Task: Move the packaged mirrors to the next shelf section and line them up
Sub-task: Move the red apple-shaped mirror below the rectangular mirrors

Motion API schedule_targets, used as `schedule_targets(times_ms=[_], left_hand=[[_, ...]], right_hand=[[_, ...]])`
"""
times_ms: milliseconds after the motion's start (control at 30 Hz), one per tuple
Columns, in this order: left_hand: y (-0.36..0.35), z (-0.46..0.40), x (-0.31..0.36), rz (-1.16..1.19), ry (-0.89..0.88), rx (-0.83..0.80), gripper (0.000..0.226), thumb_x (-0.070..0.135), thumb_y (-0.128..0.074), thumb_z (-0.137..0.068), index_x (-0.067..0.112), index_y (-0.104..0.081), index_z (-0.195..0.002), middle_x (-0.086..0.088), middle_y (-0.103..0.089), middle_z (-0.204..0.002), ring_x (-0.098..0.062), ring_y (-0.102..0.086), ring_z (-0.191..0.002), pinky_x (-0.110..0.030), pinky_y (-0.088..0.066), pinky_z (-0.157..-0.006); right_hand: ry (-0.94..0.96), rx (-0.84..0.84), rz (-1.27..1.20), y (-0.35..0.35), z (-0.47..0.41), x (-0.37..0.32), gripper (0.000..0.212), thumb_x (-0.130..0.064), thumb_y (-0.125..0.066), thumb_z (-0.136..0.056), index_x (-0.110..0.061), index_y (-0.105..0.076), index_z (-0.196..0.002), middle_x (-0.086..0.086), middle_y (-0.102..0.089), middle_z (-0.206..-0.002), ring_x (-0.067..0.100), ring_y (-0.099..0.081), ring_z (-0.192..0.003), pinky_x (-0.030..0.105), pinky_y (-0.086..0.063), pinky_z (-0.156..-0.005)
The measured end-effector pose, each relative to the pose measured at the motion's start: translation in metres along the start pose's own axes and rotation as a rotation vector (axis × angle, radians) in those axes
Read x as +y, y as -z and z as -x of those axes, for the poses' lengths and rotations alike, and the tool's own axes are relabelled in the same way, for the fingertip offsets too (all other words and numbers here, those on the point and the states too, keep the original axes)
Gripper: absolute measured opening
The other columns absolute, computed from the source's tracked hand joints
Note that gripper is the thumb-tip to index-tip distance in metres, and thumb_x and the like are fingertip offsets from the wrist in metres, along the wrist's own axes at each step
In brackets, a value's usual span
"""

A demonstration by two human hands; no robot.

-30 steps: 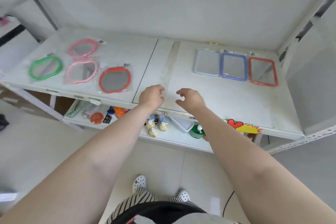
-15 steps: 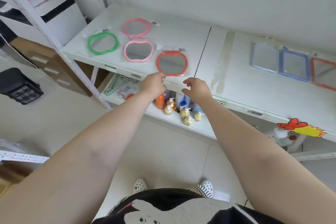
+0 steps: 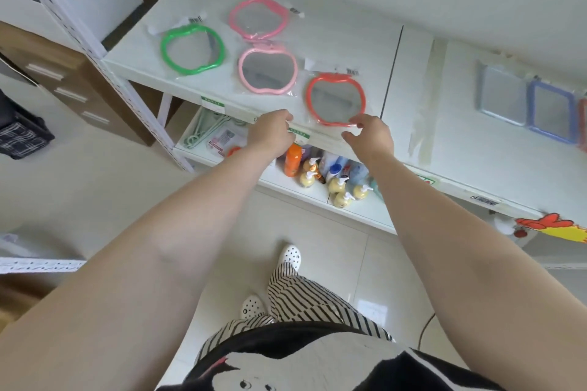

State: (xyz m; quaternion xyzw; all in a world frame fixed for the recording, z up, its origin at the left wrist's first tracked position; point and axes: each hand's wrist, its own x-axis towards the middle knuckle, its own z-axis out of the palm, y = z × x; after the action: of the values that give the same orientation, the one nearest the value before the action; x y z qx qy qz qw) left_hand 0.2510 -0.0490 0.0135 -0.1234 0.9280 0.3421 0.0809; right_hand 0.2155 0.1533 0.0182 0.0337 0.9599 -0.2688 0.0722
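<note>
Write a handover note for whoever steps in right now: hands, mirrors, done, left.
Left hand: empty, at the shelf's front edge, fingers curled.
Right hand: open, fingertips at the near rim of the red apple-shaped packaged mirror; no grip yet.
Left shelf section: red mirror, pale pink apple-shaped mirror, deeper pink one, green one.
Done: grey rectangular mirror and blue-framed mirror lined up on the right section, a red-framed edge beside them.
Left: move all four apple mirrors over, align.
</note>
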Motion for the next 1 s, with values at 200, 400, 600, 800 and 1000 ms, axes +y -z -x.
schedule_targets(times_ms=[200, 400, 600, 800, 1000], left_hand=[[0.001, -0.046, 0.007, -0.012, 0.029, -0.076, 0.047, 0.021, -0.057, -0.088, 0.015, -0.05, -0.134, -0.007, -0.059, -0.133, -0.025, -0.053, -0.124, -0.034, -0.042, -0.104], [-0.01, -0.078, 0.029, 0.17, 0.11, -0.235, 0.055, 0.025, -0.06, -0.09, 0.006, -0.044, -0.138, -0.011, -0.054, -0.135, -0.029, -0.054, -0.121, -0.039, -0.048, -0.098], [-0.023, -0.109, 0.04, 0.371, 0.242, -0.307, 0.023, 0.024, -0.064, -0.084, 0.008, -0.06, -0.1, -0.007, -0.061, -0.091, -0.025, -0.059, -0.085, -0.032, -0.048, -0.079], [-0.019, -0.119, 0.033, 0.449, 0.206, -0.436, 0.009, 0.017, -0.054, -0.094, 0.009, -0.054, -0.1, -0.01, -0.054, -0.095, -0.021, -0.051, -0.081, -0.034, -0.049, -0.083], [0.002, -0.115, 0.007, 0.424, 0.038, -0.506, 0.011, 0.017, -0.057, -0.093, 0.011, -0.056, -0.102, -0.008, -0.056, -0.095, -0.023, -0.052, -0.09, -0.036, -0.045, -0.084]], right_hand=[[-0.173, 0.147, 0.03, -0.017, -0.047, -0.005, 0.052, -0.029, -0.062, -0.086, -0.016, -0.047, -0.134, 0.011, -0.047, -0.133, 0.03, -0.042, -0.125, 0.041, -0.044, -0.095], [-0.323, 0.08, -0.005, -0.023, -0.073, 0.0, 0.065, -0.032, -0.067, -0.084, -0.013, -0.039, -0.14, 0.013, -0.046, -0.137, 0.032, -0.042, -0.127, 0.043, -0.039, -0.103], [-0.4, 0.058, -0.117, -0.026, -0.075, 0.003, 0.068, -0.024, -0.07, -0.081, -0.016, -0.039, -0.141, 0.012, -0.045, -0.135, 0.032, -0.044, -0.125, 0.041, -0.042, -0.099], [-0.545, 0.128, -0.42, -0.034, -0.057, -0.005, 0.068, -0.016, -0.069, -0.081, -0.015, -0.039, -0.141, 0.01, -0.059, -0.121, 0.025, -0.059, -0.099, 0.029, -0.046, -0.077], [-0.667, 0.258, -0.58, -0.048, -0.008, -0.037, 0.046, -0.012, -0.067, -0.082, -0.004, -0.057, -0.126, 0.004, -0.065, -0.083, 0.011, -0.048, -0.051, 0.019, -0.034, -0.045]])
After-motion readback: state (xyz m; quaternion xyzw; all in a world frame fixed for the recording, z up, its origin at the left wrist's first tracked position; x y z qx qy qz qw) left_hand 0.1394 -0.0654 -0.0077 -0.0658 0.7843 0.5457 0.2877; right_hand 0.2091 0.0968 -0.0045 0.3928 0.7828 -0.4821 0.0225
